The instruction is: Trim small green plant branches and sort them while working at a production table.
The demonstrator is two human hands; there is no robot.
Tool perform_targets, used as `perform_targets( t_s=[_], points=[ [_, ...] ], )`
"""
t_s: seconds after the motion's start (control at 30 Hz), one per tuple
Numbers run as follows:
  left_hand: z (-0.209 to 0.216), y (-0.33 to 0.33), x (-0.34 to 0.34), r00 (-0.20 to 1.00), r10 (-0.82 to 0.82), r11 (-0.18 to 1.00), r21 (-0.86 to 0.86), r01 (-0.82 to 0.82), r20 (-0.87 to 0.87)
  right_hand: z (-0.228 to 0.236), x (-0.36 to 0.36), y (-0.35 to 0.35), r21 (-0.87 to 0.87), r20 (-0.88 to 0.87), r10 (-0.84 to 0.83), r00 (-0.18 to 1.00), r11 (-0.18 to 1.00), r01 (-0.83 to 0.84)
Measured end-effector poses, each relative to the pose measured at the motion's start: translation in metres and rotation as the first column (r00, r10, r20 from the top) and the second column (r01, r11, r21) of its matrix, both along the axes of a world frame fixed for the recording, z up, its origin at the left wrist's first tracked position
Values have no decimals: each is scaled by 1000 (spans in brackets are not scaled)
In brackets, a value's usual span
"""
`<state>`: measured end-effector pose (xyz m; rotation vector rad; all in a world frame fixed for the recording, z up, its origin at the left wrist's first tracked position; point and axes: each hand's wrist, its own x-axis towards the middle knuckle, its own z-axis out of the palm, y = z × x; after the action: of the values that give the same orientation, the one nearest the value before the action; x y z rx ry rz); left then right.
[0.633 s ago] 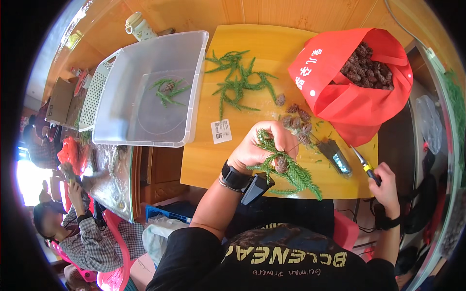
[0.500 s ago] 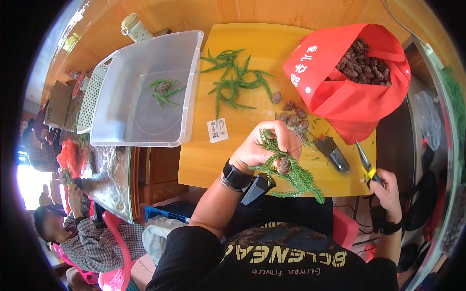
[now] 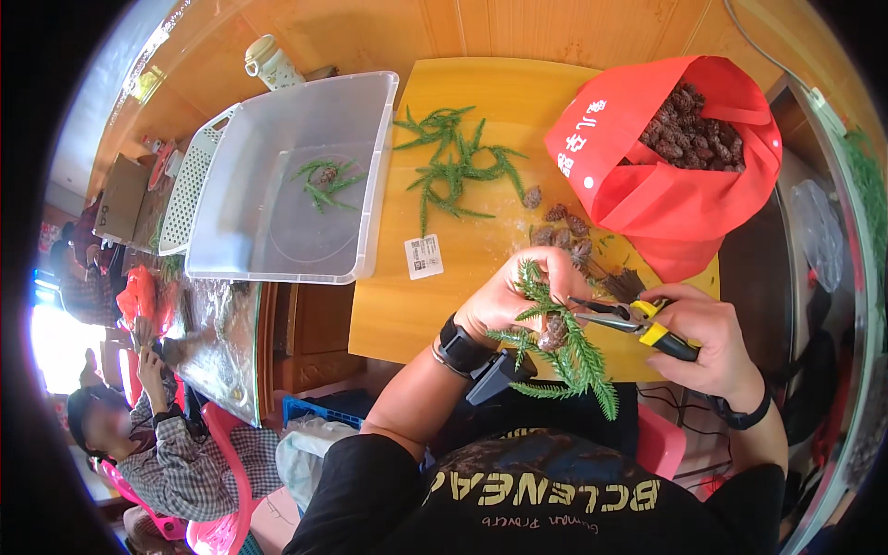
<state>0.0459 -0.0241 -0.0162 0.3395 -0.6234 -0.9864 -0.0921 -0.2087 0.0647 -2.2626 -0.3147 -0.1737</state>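
Pinched in my left hand [image 3: 518, 289] is a green artificial pine sprig [image 3: 585, 359], its needled branches hanging toward me. A brown pine cone [image 3: 552, 333] sits at the middle of the sprig. My right hand [image 3: 717, 340] is wrapped round the yellow-and-black handles of long-nose pliers [image 3: 636, 320]. Their jaws look parted, with the tips beside my left fingers, just above the cone. Whether they touch a wire there I cannot tell. Beyond my hands, several loose pine cones [image 3: 558, 238] lie on the yellow table, next to a bundle of thin dark wires [image 3: 626, 283].
Several green sprigs [image 3: 453, 171] lie on the yellow table [image 3: 398, 319]. To the left, a clear plastic bin [image 3: 268, 222] contains a sprig with a cone. A red bag [image 3: 647, 208] full of cones stands far right. Another person [image 3: 199, 462] sits at the left.
My right hand has brought the pliers up and left from the table's right edge to the sprig. My left hand still holds the sprig, slightly further right in the picture.
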Motion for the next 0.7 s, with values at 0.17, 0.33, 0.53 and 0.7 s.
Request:
perform_targets(
  t_s=[0.17,0.33,0.53,0.7],
  points=[
    [0,0,2,996,-82,996,-24,82,-24,4,4,1,-47,27,6,1000,999,-5],
    [-1,1,3,996,-90,996,-14,90,-15,3,4,0,-70,28,0,1000,998,2],
    [-1,1,1,994,-97,995,-20,96,-41,1,4,0,-59,28,-8,1000,998,10],
    [-8,1,9,998,-16,999,32,14,58,-3,4,-1,-85,90,-48,995,995,56]
  ],
)
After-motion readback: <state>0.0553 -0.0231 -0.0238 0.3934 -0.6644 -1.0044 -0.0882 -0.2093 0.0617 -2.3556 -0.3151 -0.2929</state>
